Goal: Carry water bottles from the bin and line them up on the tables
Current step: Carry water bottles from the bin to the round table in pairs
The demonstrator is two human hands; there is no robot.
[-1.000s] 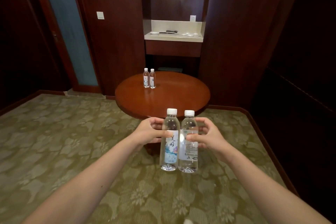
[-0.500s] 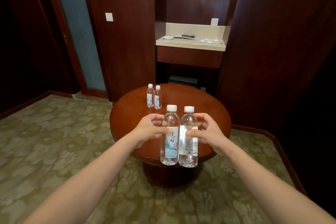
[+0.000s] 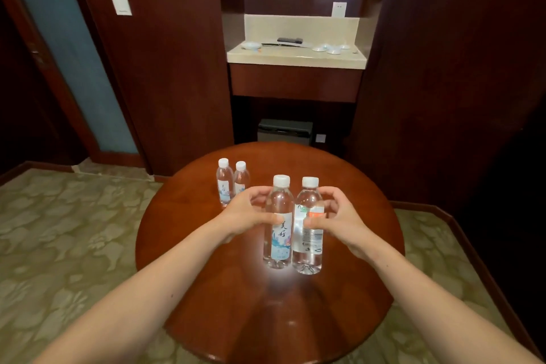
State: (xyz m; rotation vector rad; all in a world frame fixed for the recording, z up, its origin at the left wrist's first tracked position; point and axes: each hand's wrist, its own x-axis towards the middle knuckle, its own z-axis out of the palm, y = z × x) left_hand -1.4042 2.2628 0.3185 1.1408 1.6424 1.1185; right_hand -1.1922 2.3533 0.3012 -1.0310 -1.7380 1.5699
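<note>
Dark red polished wood forms the round bench [image 3: 363, 216], seen from above with both forearms reaching over its near edge. The left hand [image 3: 248, 213] grips a clear water bottle with a blue label [image 3: 279, 236], its fingers [image 3: 261, 193] curled round the back and the thumb pressed on the front. The right hand [image 3: 342, 220] grips a second water bottle with a white label [image 3: 308, 241] the same way. Both bottles are upright, side by side and touching, over the middle of the bench. I cannot tell whether their bases rest on the wood. Towards the far left edge stand an outer bottle [image 3: 224, 183] and an inner bottle [image 3: 241, 177], upright, white-capped and close together, just beyond the left hand. Patterned green carpet [image 3: 74, 230] surrounds the bench.
</note>
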